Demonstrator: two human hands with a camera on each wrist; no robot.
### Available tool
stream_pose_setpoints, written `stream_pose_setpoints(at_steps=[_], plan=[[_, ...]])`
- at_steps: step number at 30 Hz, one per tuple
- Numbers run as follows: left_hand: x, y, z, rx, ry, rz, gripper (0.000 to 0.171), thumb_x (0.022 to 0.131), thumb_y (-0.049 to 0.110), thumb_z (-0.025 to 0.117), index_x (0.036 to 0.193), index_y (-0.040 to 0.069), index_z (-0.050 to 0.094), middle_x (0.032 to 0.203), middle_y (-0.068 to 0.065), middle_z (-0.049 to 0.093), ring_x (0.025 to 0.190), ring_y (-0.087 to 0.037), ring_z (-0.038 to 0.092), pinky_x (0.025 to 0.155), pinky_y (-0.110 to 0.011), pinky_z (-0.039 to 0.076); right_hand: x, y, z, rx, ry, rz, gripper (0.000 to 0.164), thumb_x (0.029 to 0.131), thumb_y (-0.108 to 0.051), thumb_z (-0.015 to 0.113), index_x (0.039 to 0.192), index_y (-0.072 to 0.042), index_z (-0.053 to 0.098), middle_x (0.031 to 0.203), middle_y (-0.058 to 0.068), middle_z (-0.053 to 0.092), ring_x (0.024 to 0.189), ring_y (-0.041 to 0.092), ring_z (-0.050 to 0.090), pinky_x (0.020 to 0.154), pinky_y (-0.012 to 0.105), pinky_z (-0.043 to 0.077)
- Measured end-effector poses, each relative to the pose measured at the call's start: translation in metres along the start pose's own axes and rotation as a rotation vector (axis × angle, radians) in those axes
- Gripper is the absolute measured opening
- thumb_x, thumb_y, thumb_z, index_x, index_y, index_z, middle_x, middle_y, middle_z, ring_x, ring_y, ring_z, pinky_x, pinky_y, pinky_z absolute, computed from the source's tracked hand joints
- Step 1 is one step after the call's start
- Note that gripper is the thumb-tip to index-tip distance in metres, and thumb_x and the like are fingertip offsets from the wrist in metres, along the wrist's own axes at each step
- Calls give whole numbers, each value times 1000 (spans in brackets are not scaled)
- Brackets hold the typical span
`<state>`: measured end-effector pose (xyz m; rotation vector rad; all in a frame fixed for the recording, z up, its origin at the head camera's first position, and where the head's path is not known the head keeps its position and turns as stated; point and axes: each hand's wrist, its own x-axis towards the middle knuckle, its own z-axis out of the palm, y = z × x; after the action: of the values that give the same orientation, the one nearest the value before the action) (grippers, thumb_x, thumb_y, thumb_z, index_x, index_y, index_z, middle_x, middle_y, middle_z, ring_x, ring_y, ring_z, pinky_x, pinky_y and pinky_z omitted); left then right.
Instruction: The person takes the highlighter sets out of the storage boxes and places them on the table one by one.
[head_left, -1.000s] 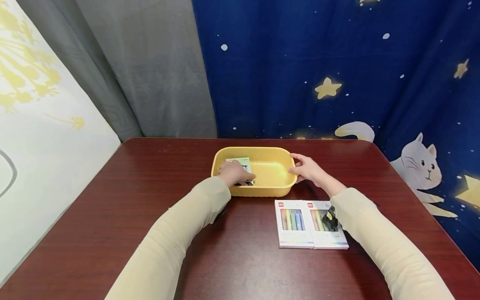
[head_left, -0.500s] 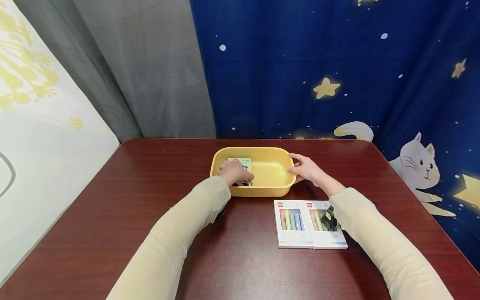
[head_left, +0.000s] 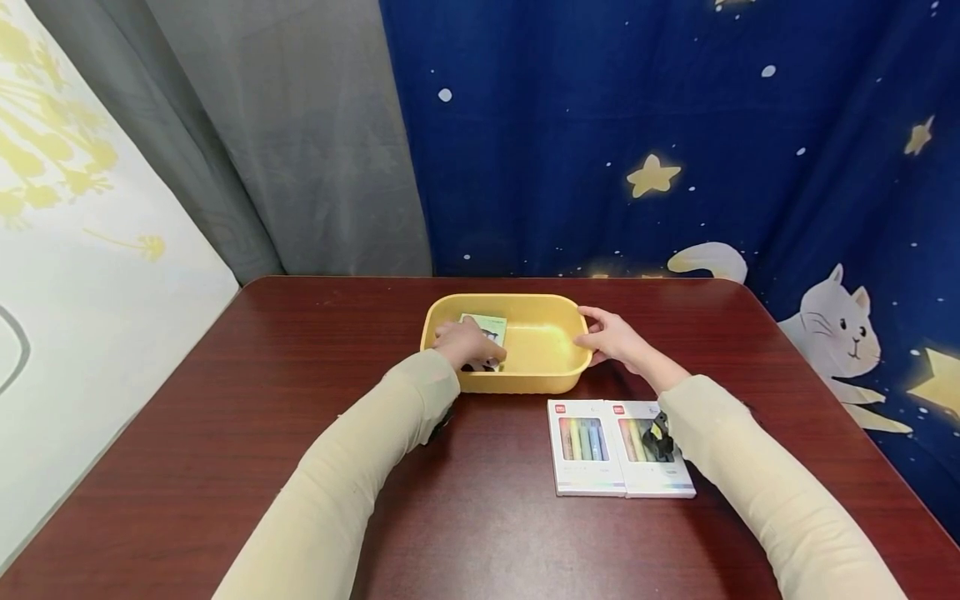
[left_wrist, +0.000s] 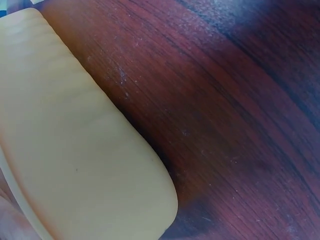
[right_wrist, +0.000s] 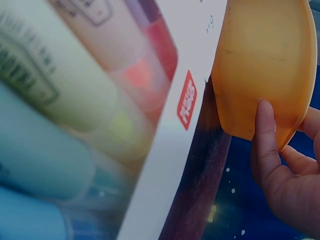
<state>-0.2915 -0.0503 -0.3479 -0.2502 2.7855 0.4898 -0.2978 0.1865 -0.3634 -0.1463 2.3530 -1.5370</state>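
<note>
A dark red wood-grain table point(head_left: 225, 467), backed by a gray curtain point(head_left: 300, 133) and a starry blue curtain point(head_left: 525, 167), with two white boxes point(head_left: 588, 480) of coloured sticks side by side at near right. A round-cornered yellow tub point(head_left: 517, 383), with a flat packet point(head_left: 492, 325) of pale green top and dark print in its left part. Partly hidden directly under the left hand point(head_left: 468, 343), impossible to tell how far open or whether gripping; tub pinched at its right end between thumb and fingers of the right hand point(head_left: 613, 340).
</note>
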Motion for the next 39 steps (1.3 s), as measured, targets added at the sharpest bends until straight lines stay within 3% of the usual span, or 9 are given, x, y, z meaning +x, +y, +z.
stream_pose_setpoints(at_steps=[5,15,24,35,39], plan=[[1,-1,0,2,-10,-6,98,70,52,69,144,7,23,117,-23,40,98,-30,36,76,-34,38,0,0,0,-1,2,1,68,87,-1,55,145,-3,19,102,21,47,68,15,61,65,35,55],[2,0,0,33,-14,-16,101,70,54,67,146,9,19,119,-24,40,100,-31,36,80,-36,38,1,2,-1,-8,-4,4,69,88,-2,55,146,-4,18,104,22,47,73,19,62,70,40,54],[-3,4,0,83,22,10,83,71,50,65,134,4,34,100,-20,45,97,-31,39,80,-39,37,2,2,0,-17,-2,2,69,87,-2,56,145,-3,19,105,22,47,73,19,61,69,39,54],[-5,0,0,-48,-9,10,84,71,46,69,134,4,31,108,-20,39,98,-30,38,77,-34,39,2,3,-1,-16,-7,-3,69,87,-2,56,145,-3,19,102,21,47,71,19,62,67,37,54],[-6,1,0,-45,-6,14,85,71,45,69,135,4,31,108,-20,38,97,-30,39,77,-35,40,2,3,-1,-13,-6,-5,69,87,-2,56,145,-3,19,102,21,47,72,19,62,66,37,54]])
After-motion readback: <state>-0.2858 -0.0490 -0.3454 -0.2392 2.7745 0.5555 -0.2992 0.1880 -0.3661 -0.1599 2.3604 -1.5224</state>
